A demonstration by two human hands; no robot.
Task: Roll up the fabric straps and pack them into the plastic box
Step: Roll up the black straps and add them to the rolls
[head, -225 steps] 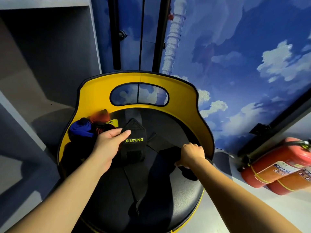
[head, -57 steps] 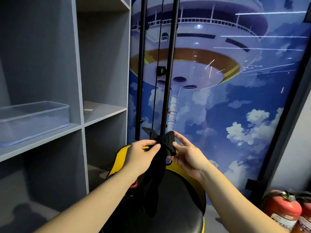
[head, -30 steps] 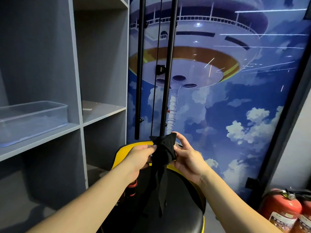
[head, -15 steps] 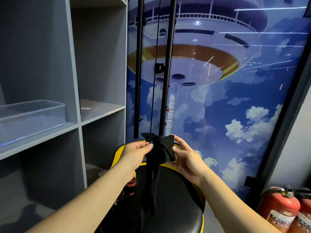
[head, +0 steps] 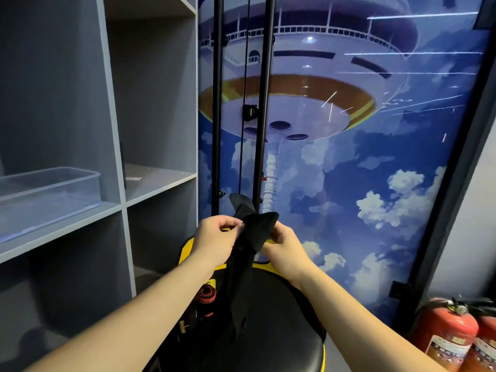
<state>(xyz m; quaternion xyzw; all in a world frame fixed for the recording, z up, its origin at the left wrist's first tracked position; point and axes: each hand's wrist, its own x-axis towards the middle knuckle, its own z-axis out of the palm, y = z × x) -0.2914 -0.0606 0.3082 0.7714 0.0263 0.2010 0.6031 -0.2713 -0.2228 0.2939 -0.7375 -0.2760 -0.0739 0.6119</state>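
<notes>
While between both grips [head: 243, 237], strap [head: 256, 232].

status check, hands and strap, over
Left hand and right hand both gripping black strap, tail hanging. Plastic box on shelf, nothing inside. Nothing in the way.

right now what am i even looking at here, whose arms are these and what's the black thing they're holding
There is no machine here. The picture comes from a camera worn on a person's head, looking forward and down, so the two bare arms are that person's own.

Both hands hold a black fabric strap: the left hand and the right hand pinch its bunched top end in a closed grip, and the rest hangs down toward a black seat with a yellow back. Small red and dark bundles lie at the seat's left edge; what they are is hard to tell.

On the left, a clear plastic box sits on a grey shelf, apparently empty. Red fire extinguishers stand at bottom right.
</notes>
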